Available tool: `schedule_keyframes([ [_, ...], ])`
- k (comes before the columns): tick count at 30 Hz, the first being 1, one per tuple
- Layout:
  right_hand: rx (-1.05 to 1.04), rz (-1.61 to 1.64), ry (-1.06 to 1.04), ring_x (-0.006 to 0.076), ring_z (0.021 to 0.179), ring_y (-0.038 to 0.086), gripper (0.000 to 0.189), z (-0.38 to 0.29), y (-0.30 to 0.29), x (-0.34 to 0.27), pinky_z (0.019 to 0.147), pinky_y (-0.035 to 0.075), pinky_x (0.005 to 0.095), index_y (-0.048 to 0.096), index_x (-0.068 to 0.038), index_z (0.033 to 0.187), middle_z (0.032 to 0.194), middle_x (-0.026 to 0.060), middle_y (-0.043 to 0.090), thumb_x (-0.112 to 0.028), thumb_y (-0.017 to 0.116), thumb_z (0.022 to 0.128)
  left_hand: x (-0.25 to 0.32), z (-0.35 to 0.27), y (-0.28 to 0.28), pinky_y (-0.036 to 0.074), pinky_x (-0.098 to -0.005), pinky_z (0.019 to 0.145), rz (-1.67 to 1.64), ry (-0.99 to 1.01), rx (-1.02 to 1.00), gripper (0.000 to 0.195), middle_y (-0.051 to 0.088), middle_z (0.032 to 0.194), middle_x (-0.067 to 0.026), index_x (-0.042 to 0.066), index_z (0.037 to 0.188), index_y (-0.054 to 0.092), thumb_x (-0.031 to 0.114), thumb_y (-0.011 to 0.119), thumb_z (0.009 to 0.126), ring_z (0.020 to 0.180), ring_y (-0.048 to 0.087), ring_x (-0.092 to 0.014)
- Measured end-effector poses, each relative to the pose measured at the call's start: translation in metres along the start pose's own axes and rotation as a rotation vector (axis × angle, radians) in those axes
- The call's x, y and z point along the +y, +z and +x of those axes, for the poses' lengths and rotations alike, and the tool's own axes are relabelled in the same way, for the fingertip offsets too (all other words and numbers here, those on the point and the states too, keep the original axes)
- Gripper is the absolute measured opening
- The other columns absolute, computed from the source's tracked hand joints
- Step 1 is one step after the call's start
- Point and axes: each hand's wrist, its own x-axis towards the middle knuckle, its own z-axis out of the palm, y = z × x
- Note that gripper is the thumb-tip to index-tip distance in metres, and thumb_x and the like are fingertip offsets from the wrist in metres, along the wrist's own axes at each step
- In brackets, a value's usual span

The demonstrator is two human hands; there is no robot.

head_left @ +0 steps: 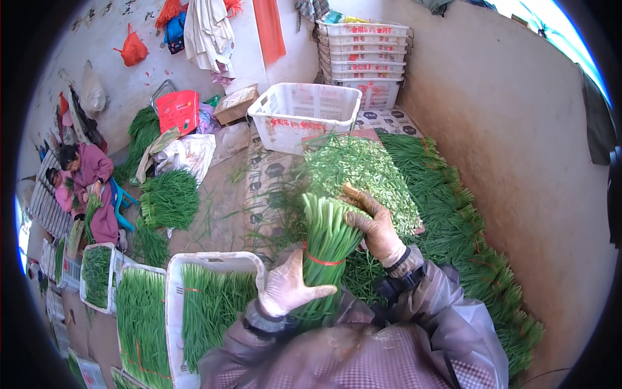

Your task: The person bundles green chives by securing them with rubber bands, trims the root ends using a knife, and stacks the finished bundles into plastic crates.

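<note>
A bundle of green garlic chives or similar stalks (324, 228) stands before my body, pale cut ends up, with a red band (323, 260) around it. My left hand (294, 287), in a whitish glove, holds its left side below the band, thumb across the front. At the upper right of the bundle, my gloved right hand (376, 226) touches the cut ends with thumb and fingers spread; whether it grips any stalks is unclear. The right glove's fingertips are stained brown. Behind the bundle lies a heap of chopped pale stalk ends (359, 165).
Banded bundles (452, 219) line the right wall. A white plastic crate (306, 116) stands beyond the heap, with stacked crates (364, 63) behind. Left of me are filled crates (216, 260) and a loose pile (170, 199). Two people (90, 185) sit at far left, one handling stalks.
</note>
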Motion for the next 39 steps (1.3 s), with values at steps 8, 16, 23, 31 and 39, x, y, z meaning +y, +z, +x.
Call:
schedule_keyframes([
  [8,-0.111,0.280,0.067,0.0161,0.099,0.066,0.041,-0.005,-0.003,-0.003,0.092,0.052,0.0302,0.058,0.002,0.130,0.116,0.0102,0.067,-0.007,0.063,0.090,-0.037,0.015,-0.010,0.035,-0.0445,0.110,-0.420,0.196,0.149,0.108,0.048,0.139,-0.0184,-0.001,0.141,0.040,0.056,0.087,0.061,0.132,0.044,-0.032],
  [16,0.086,-0.002,-0.101,0.0212,0.103,0.064,0.021,0.006,-0.008,-0.026,0.095,0.048,0.0340,0.069,0.002,0.106,0.104,0.0110,0.071,-0.015,0.063,0.095,-0.029,0.016,0.015,0.040,-0.0347,0.105,-0.856,-0.056,-0.406,0.082,0.060,0.126,-0.0079,-0.001,0.135,0.050,0.022,0.090,0.066,0.117,0.054,-0.019],
  [23,-0.108,-0.625,-0.645,0.0222,0.124,0.050,0.045,-0.006,-0.008,-0.034,0.101,0.043,0.0369,0.055,-0.005,0.135,0.133,0.0122,0.057,-0.007,0.064,0.091,-0.026,0.017,0.010,0.042,-0.0331,0.101,-0.924,-0.114,-0.329,0.078,0.061,0.124,-0.0056,0.000,0.133,0.052,0.017,0.088,0.067,0.114,0.056,-0.017],
  [31,0.009,0.138,-0.081,0.0235,0.126,0.048,0.110,-0.021,0.031,0.000,0.108,0.038,0.0389,-0.009,-0.018,0.157,0.140,0.0133,0.045,-0.001,0.071,0.083,-0.005,0.024,-0.009,0.041,-0.0354,0.104,-0.651,-0.016,-0.160,0.085,0.060,0.127,-0.0128,0.000,0.135,0.047,0.033,0.088,0.069,0.118,0.055,-0.021],
  [39,0.024,0.232,-0.206,0.0234,0.122,0.051,0.105,-0.018,0.030,-0.008,0.107,0.040,0.0379,0.001,-0.014,0.158,0.136,0.0129,0.049,-0.004,0.072,0.081,0.017,0.048,-0.056,0.048,-0.0320,0.089,-0.475,0.193,0.172,0.041,0.067,0.105,-0.0106,0.003,0.116,0.066,0.026,0.077,0.084,0.099,0.063,-0.020],
])
